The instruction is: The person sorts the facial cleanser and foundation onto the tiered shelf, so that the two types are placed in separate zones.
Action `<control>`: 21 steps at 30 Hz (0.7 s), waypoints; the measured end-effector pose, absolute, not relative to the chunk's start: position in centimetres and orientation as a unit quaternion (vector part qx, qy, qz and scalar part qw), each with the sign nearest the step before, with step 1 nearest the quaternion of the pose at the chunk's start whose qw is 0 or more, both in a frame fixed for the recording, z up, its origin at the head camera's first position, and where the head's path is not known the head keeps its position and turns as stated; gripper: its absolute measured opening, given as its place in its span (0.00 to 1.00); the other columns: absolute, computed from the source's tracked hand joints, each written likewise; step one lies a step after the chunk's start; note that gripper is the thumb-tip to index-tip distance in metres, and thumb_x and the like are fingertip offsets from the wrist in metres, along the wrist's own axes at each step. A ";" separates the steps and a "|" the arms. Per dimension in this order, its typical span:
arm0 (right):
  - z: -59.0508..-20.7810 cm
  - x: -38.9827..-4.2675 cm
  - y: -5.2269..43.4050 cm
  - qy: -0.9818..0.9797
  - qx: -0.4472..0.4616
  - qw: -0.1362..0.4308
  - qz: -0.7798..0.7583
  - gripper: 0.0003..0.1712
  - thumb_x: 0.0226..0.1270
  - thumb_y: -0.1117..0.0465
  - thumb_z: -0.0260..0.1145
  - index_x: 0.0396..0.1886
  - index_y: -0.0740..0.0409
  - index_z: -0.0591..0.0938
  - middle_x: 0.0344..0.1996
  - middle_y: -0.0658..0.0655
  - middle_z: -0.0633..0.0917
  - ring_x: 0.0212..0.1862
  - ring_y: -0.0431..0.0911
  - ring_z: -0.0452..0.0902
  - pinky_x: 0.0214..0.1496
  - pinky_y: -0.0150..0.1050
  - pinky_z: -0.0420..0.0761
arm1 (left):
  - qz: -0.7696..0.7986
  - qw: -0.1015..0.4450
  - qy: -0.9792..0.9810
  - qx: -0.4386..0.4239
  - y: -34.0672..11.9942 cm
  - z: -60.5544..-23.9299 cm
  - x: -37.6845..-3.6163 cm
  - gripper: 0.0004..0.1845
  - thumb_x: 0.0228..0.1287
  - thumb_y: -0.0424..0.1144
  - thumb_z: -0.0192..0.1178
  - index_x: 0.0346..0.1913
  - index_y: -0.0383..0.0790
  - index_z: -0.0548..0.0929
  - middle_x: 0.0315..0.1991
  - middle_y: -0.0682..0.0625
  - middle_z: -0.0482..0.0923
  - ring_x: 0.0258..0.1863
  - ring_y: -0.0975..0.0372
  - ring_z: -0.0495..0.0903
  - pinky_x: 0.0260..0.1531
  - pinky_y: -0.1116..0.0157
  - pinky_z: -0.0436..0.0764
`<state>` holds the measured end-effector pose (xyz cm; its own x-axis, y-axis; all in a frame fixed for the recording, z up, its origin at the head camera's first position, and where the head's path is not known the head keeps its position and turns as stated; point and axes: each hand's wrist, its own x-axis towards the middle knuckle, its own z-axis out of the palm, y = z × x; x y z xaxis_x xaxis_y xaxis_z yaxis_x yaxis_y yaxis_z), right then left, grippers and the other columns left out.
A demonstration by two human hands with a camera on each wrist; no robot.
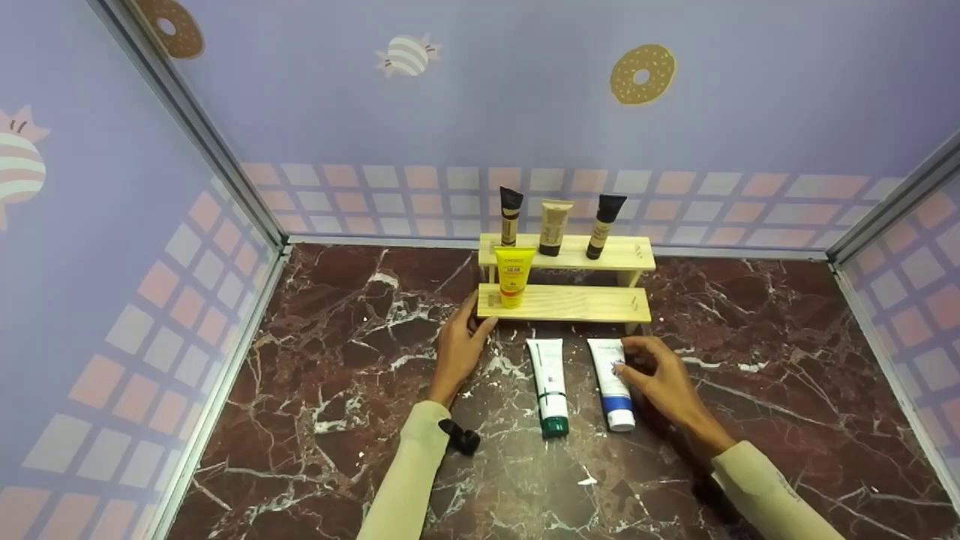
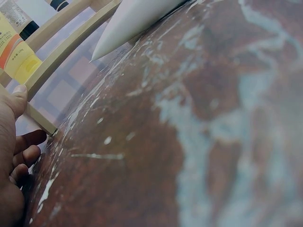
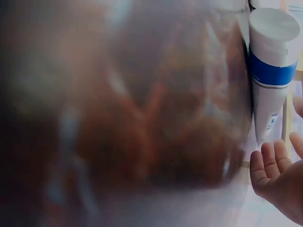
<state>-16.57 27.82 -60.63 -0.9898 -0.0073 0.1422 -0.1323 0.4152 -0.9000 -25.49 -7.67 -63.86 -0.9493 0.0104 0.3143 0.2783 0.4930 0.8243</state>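
A two-step wooden rack (image 1: 570,304) stands at the back of the marble table (image 1: 337,420). A yellow tube (image 1: 514,276) stands on its lower step. The upper step carries a beige tube (image 1: 555,225) between two black-capped tubes (image 1: 510,216). My left hand (image 1: 472,322) holds the lower step's left corner, thumb on the front edge; the left wrist view shows that hand (image 2: 19,127) against the board. A white tube with a green cap (image 1: 550,386) and a white tube with a blue band (image 1: 613,382) lie in front. My right hand (image 1: 630,360) hovers, loosely curved, at the blue-banded tube's (image 3: 270,71) right edge.
Lilac walls with a tile pattern (image 1: 112,300) close the table in on the left, back and right. Bare marble lies left of my left arm and right of my right arm. The right wrist view is mostly blurred.
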 end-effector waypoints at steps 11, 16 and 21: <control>-60.9 -16.5 27.6 -0.860 0.028 0.029 0.509 0.31 0.68 0.68 0.80 0.68 0.72 0.80 0.58 0.69 0.83 0.57 0.61 0.82 0.64 0.54 0.81 | -0.502 0.130 -0.851 -0.080 -7.6 -64.1 -25.6 0.35 0.77 0.44 0.71 0.80 0.32 0.75 0.36 0.46 0.78 0.33 0.59 0.75 0.37 0.60 0.75; -60.8 -16.5 27.2 -0.866 0.010 0.024 0.500 0.37 0.67 0.67 0.82 0.71 0.73 0.77 0.57 0.71 0.84 0.57 0.62 0.82 0.63 0.53 0.81 | -0.498 0.129 -0.854 -0.080 -7.6 -64.1 -25.6 0.35 0.78 0.44 0.71 0.80 0.32 0.75 0.37 0.45 0.79 0.34 0.59 0.75 0.37 0.60 0.75; -60.4 -16.6 26.7 -0.869 -0.006 0.005 0.495 0.38 0.68 0.66 0.81 0.72 0.73 0.76 0.52 0.70 0.85 0.53 0.60 0.84 0.58 0.46 0.84 | -0.500 0.132 -0.852 -0.081 -7.7 -64.0 -25.6 0.34 0.78 0.43 0.71 0.80 0.32 0.75 0.36 0.46 0.79 0.34 0.59 0.75 0.38 0.60 0.76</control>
<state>-16.56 26.69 -60.44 -0.9999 0.0148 0.0026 0.0053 0.5097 -0.8603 -25.62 -7.68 -63.99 -0.9519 0.0063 0.3062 0.2703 0.4876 0.8302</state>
